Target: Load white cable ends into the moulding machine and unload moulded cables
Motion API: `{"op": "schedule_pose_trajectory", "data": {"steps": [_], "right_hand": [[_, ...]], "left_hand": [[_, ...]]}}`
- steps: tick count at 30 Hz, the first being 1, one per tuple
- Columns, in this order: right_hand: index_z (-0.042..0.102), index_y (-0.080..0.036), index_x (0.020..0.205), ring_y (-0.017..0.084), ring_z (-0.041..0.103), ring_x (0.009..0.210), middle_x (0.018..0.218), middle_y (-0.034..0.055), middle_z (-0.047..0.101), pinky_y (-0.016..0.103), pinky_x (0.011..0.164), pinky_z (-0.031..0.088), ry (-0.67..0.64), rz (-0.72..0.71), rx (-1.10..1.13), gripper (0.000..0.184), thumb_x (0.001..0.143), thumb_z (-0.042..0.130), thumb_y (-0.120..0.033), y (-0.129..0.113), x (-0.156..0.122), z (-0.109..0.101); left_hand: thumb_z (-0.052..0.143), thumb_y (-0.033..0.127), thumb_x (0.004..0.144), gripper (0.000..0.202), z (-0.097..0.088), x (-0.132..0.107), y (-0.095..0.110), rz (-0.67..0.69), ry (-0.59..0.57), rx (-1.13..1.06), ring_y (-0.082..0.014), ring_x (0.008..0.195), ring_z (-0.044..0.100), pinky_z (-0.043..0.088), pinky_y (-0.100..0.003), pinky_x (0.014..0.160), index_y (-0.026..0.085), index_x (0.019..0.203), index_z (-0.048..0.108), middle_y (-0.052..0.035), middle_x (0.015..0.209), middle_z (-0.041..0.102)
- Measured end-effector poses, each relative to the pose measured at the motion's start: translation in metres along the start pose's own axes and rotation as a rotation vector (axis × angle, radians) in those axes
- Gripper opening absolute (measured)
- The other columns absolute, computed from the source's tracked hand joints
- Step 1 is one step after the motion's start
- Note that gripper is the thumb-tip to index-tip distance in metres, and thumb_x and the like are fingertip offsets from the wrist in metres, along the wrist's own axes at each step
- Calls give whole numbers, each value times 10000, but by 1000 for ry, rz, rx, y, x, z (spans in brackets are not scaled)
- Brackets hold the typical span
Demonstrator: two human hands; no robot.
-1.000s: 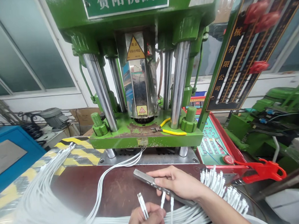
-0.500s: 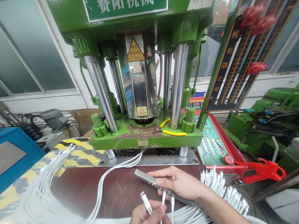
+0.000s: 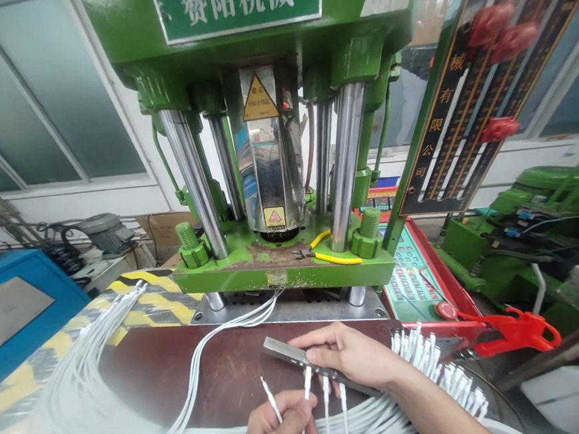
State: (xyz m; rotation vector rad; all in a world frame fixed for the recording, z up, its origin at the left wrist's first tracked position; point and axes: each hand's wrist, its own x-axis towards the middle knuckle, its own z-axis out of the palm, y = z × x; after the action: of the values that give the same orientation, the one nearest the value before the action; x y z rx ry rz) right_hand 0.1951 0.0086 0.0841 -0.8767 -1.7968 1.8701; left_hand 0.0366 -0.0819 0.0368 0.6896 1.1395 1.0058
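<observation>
My right hand (image 3: 349, 356) grips a long grey metal bar (image 3: 284, 350) held slanted over the brown worktop (image 3: 181, 372). Three white cable ends (image 3: 326, 391) hang from the bar's underside. My left hand (image 3: 279, 432), at the bottom edge, pinches two more white cables (image 3: 270, 396), their tips pointing up toward the bar. A thick bundle of white cables (image 3: 85, 420) loops across the worktop to the left and under both hands.
A green press machine (image 3: 264, 145) with chrome columns stands right behind the worktop; yellow-handled pliers (image 3: 322, 251) lie on its base. A row of white cable connectors (image 3: 439, 366), a red control panel (image 3: 415, 280) and a red clamp (image 3: 514, 333) are to the right. A blue box (image 3: 16, 312) is left.
A third cable end now hangs from the bar. My left hand has shifted slightly left and lower with its remaining cables, and the bar has moved a little down and right.
</observation>
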Motion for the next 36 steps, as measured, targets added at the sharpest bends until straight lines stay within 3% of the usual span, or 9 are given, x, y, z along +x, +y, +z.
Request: {"op": "schedule_pose_trajectory", "data": {"steps": [12, 19, 23, 26, 29, 33, 36], "right_hand": [[616, -248, 1132, 81, 453, 503, 774, 22, 645, 221, 476, 411, 29, 21, -71, 387, 810, 541, -448, 2, 0, 0], [604, -260, 1153, 75, 446, 480, 728, 11, 641, 221, 490, 405, 5, 18, -135, 409, 806, 542, -468, 3, -2, -3], [603, -245, 1141, 77, 462, 548, 755, -7, 617, 188, 495, 377, -44, 4, -34, 450, 718, 671, -384, 6, -1, -7], [595, -232, 1143, 66, 429, 524, 728, -21, 578, 173, 453, 357, -53, 22, 9, 486, 682, 703, -342, 8, 0, -11], [593, -227, 1143, 58, 405, 501, 676, -38, 527, 174, 441, 350, -28, 16, -9, 462, 699, 687, -315, 9, 1, -14], [606, -231, 1121, 57, 404, 517, 662, -44, 510, 171, 453, 333, -18, -1, -44, 420, 711, 679, -282, 8, 0, -15], [604, -230, 1128, 53, 382, 502, 674, -42, 514, 170, 438, 334, -40, -2, -34, 430, 709, 677, -296, 7, -1, -14]], "left_hand": [[707, 548, 590, 434, 0, 9, -2, 37, 5, 39, -89, 338, 446, 256, -213, 363, 123, 643, 635, -26, 538, 591], [706, 550, 611, 455, 2, 12, -5, 4, -59, 28, -92, 341, 466, 261, -209, 361, 103, 601, 618, -34, 545, 592], [778, 386, 590, 383, 5, 6, 1, -32, -53, -239, -185, 524, 597, 434, -278, 497, 124, 820, 617, -64, 663, 653], [775, 338, 602, 355, 4, 0, 4, -57, -50, -345, -235, 649, 633, 473, -344, 637, 128, 826, 597, -90, 696, 671], [767, 392, 619, 401, 1, -2, 4, -47, -74, -255, -193, 601, 608, 458, -316, 601, 105, 850, 608, -73, 695, 652], [731, 528, 612, 618, -3, -1, 2, -24, -61, -18, -163, 524, 589, 402, -276, 502, 92, 1014, 556, -80, 756, 658], [696, 589, 612, 564, -4, 2, 0, -16, -48, 69, -157, 477, 589, 343, -244, 447, 139, 898, 512, -86, 758, 674]]}}
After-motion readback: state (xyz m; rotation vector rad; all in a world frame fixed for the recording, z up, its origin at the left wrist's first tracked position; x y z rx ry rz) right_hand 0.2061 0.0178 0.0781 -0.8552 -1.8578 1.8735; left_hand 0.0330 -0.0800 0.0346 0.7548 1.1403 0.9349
